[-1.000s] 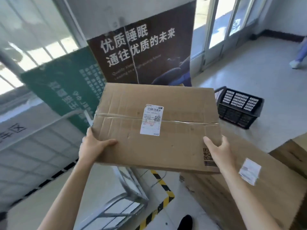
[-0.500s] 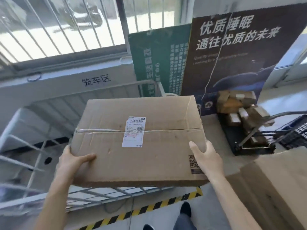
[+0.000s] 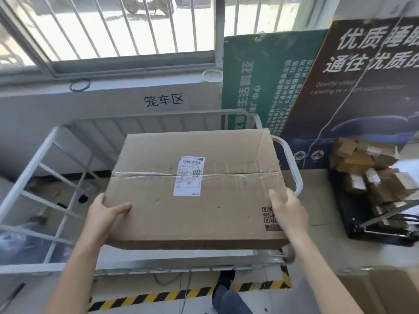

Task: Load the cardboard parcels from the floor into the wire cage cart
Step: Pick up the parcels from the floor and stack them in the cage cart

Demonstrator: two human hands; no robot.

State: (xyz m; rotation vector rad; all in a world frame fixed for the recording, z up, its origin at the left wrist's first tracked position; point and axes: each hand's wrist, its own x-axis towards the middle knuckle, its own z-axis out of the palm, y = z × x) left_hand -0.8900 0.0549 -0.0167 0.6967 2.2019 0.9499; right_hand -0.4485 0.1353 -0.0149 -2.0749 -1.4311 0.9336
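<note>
**Cardboard parcel held over the cage cart**

Shows a cardboard parcel point(image 3: 204, 200) carried flat above the open top of the wire cage cart point(image 3: 36, 159), toward its right end. Cannot tell whether touching the rails. Gripped at the near left corner by the left grip point(image 3: 103, 214), thumb across the top face, and at the near right edge by the right grip point(image 3: 288, 211), thumb on top beside a printed QR code. Bears a white shipping label point(image 3: 189, 176) over the tape seam. To the right, apart: black trolley point(image 3: 362, 223) piled with small boxes. At lower right: another carton point(image 3: 381, 288).
</note>
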